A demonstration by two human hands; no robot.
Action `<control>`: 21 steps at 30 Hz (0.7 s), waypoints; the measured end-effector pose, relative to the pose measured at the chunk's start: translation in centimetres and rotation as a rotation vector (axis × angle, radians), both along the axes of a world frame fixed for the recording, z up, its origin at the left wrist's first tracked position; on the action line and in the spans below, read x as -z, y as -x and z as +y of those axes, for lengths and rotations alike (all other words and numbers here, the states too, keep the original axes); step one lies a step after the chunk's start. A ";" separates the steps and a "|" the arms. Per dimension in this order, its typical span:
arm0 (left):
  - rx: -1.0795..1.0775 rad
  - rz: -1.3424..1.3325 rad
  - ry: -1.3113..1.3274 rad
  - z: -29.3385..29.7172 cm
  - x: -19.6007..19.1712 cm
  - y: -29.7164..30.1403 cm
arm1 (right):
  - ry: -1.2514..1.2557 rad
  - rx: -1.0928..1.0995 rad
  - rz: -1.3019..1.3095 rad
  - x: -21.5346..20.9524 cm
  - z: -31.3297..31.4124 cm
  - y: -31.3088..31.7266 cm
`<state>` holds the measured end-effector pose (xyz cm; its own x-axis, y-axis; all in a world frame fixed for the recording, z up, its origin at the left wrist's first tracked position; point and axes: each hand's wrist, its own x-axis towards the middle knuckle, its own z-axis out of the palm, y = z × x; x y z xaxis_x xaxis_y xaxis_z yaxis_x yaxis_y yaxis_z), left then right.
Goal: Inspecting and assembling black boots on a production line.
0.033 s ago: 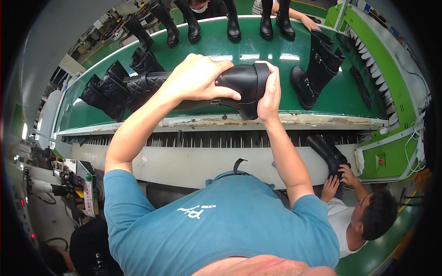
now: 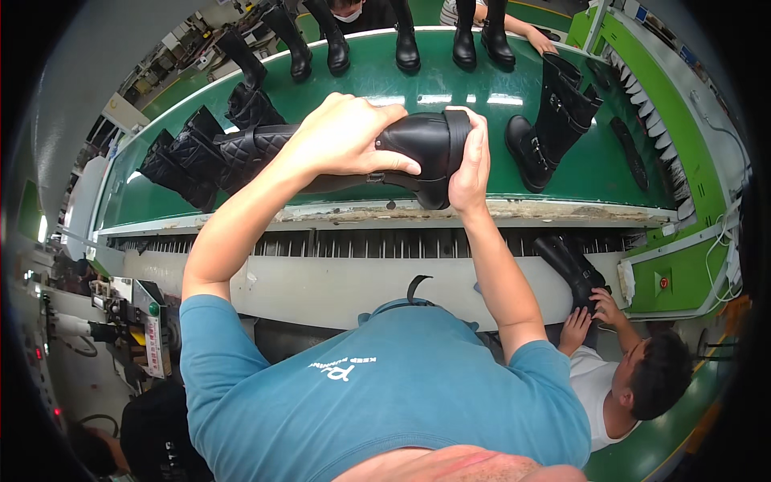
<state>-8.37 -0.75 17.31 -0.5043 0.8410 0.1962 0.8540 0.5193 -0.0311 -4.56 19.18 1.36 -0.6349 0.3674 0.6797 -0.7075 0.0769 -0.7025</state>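
Observation:
A black tall boot (image 2: pixel 418 149) with a quilted shaft and a small buckle lies sideways in the air over the green table (image 2: pixel 321 209). Its shaft points left and its sole faces right. My left hand (image 2: pixel 345 136) wraps around it near the ankle, thumb stretched along the black leather. Against the sole presses my right hand (image 2: pixel 472 165), fingers curled over its upper edge. Part of the shaft is hidden behind my left hand and forearm. To the right stands a black buckled boot (image 2: pixel 530 149), untouched by me.
Black quilted boots (image 2: pixel 189 153) lie at the table's left. Along the far edge stands a row of black boots (image 2: pixel 407 52). A dark sole (image 2: pixel 629 153) lies at the right, before a green machine frame (image 2: pixel 675 277). Lower right, a co-worker holds another boot (image 2: pixel 569 269).

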 end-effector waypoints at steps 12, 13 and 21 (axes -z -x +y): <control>0.037 0.025 -0.005 0.7 0.1 1.6 | -0.024 -0.006 -0.017 0.2 0.7 1.5; 0.033 0.015 -0.004 0.7 0.2 1.6 | -0.042 -0.011 -0.028 0.1 0.8 1.2; 0.092 0.023 -0.112 -0.3 1.1 -0.1 | -0.310 0.104 0.093 -1.3 1.4 -1.2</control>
<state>-8.22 -1.03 16.26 -0.4209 0.8553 0.3023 0.8977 0.4406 0.0031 -3.33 20.61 2.68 -0.5350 0.1941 0.8223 -0.7443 0.3522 -0.5674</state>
